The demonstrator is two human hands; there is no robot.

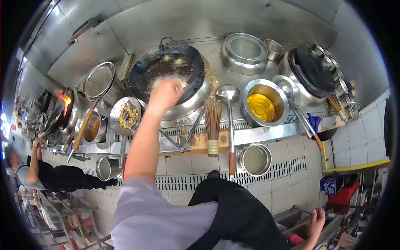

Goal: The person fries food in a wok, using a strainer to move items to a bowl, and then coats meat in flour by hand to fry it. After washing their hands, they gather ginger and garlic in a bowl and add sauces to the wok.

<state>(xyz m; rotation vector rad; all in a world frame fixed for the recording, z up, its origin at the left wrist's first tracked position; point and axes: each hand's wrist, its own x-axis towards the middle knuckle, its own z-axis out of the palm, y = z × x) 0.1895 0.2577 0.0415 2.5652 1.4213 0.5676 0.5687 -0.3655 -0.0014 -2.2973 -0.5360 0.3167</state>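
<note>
My left hand (166, 95) hangs over the near part of a large black wok (199, 68), closed with its fingers bunched; whatever it holds, if anything, is hidden. Dark oil fills the wok, and a few pale pieces (179, 61) bubble in it. Low at my right side, my right hand (317, 223) is raised with its fingers curled together, near a metal cabinet or drawer (298, 223). A skimmer (125, 114) with browned food rests left of my forearm. To the right of the wok lie a bamboo brush (213, 125) and a ladle (229, 108).
A pot of yellow oil (266, 104) stands at the counter's front, beside a strainer ladle (289, 89). Behind is a lidded pot (243, 52). Below the edge hangs a pot of cloudy liquid (255, 160). At left, another person (39, 173) works near a flame (66, 100).
</note>
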